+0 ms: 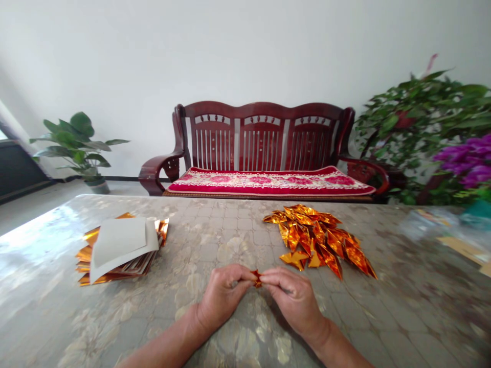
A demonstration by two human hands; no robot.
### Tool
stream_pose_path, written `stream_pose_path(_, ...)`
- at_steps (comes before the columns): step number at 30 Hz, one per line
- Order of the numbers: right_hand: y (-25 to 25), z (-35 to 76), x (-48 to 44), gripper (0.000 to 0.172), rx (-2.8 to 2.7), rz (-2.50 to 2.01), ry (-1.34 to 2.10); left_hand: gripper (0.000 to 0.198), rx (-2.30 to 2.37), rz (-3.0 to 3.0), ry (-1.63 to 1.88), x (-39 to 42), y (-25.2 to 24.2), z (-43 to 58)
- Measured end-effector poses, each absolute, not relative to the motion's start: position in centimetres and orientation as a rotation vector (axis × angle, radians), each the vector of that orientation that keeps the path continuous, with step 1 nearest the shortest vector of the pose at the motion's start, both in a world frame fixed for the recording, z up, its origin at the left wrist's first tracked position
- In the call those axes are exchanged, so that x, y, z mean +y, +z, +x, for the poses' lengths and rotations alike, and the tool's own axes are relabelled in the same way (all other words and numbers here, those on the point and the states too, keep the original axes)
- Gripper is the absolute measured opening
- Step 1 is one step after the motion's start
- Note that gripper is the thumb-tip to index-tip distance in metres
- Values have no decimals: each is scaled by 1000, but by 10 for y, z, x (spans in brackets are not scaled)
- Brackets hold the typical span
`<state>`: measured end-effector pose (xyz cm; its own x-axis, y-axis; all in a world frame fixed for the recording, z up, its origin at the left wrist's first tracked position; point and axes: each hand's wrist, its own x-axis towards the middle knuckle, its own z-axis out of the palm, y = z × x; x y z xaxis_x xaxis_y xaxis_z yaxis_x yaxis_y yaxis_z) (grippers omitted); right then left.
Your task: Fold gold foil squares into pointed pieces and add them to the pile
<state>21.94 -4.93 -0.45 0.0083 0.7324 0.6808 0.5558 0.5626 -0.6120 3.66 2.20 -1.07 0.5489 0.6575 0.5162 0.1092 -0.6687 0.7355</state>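
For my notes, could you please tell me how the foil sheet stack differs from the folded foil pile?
The foil sheet stack is flat and layered, topped by pale paper, while the folded foil pile is loose, pointed pieces. The stack lies left of the left hand, the pile just beyond the right hand. Both are shiny gold-orange foil.

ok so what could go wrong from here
The small gold foil piece pinched between the left hand and right hand looks thin, so it might tear or crease. The loose pile of folded foil pieces lies close to the right hand and could get knocked across the glossy table.
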Motion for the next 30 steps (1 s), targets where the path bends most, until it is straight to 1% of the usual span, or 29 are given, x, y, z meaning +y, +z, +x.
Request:
stream_pose_path(11,-9,218,-49,23,-1700,-1091,190,15,678,2162,1022,18,-10,38)
stream_pose_path(14,-8,221,-47,23,-1702,-1102,167,16,723,2101,1056,21,-11,39)
stream_pose_path(20,-8,232,-44,28,-1725,-1188,89,21,713,2041,1057,30,-13,39)
stream_pose_path(24,-12,237,-45,26,-1776,-1194,73,22,715,2057,1028,33,-12,37)
stream_pose_path(30,-13,239,-44,30,-1801,-1210,143,22,735,2071,994,35,-12,36)
